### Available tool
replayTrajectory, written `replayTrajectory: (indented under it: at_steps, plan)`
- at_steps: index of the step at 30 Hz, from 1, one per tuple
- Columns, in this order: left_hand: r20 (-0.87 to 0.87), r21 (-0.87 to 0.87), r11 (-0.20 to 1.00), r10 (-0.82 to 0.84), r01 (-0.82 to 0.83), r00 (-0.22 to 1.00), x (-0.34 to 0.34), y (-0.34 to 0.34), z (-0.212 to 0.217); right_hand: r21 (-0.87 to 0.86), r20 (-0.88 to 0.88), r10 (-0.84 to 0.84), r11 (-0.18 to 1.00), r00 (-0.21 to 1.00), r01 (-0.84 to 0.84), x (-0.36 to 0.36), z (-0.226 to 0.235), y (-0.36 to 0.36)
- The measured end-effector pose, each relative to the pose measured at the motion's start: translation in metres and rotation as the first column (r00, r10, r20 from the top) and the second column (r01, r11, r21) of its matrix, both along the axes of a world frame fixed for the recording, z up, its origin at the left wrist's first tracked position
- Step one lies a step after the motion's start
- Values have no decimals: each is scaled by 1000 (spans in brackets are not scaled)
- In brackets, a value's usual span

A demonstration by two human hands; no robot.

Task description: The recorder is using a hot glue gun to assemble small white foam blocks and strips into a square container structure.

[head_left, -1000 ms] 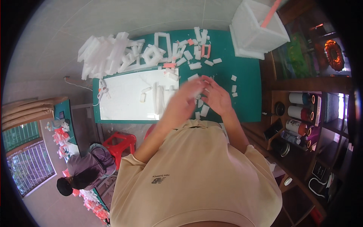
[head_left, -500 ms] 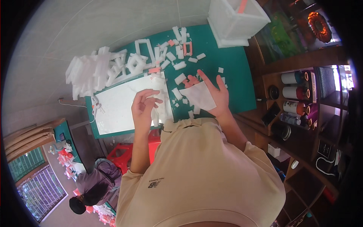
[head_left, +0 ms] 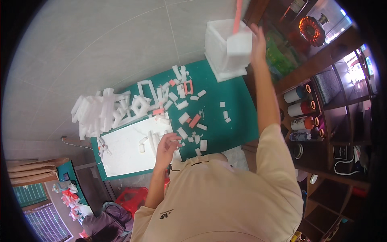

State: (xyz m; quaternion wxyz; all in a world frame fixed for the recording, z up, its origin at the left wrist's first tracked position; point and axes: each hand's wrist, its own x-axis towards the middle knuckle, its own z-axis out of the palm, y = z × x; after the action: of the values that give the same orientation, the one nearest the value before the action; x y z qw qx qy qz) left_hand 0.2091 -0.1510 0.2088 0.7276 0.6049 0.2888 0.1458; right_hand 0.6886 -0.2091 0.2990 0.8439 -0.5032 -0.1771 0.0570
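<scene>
Green counter mat [head_left: 238, 121]: right hand [head_left: 258, 42] has moved far, fingers grasping foam square [head_left: 239, 43] at box [head_left: 219, 52]; left hand [head_left: 167, 144] loosely curled by white board [head_left: 129, 149].

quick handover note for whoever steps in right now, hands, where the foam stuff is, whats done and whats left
Right hand: raised and stretched out to the white foam box at the far right of the green mat, grip shut on a square foam piece held at the box top.
Left hand: low over the white board, fingers by small foam strips; whether it holds one is unclear.
Done: box walls stand upright on a base; a pink stick rises from it.
Left: loose foam bits scattered on the mat and a foam pile at its far left remain unused.
</scene>
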Motion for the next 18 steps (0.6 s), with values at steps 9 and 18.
replayTrajectory:
  at_steps: [9, 18]
  plan:
    - [-123, -6, 998, 64, -65, 990, -13, 4, -30, -691, 418, -321, 496, 850, 526, 11, -128, -102]
    - [-327, 409, 895, -39, 179, 944, -8, 39, -51, -954, 115, -105, 265, 988, 139, -180, -310, -163]
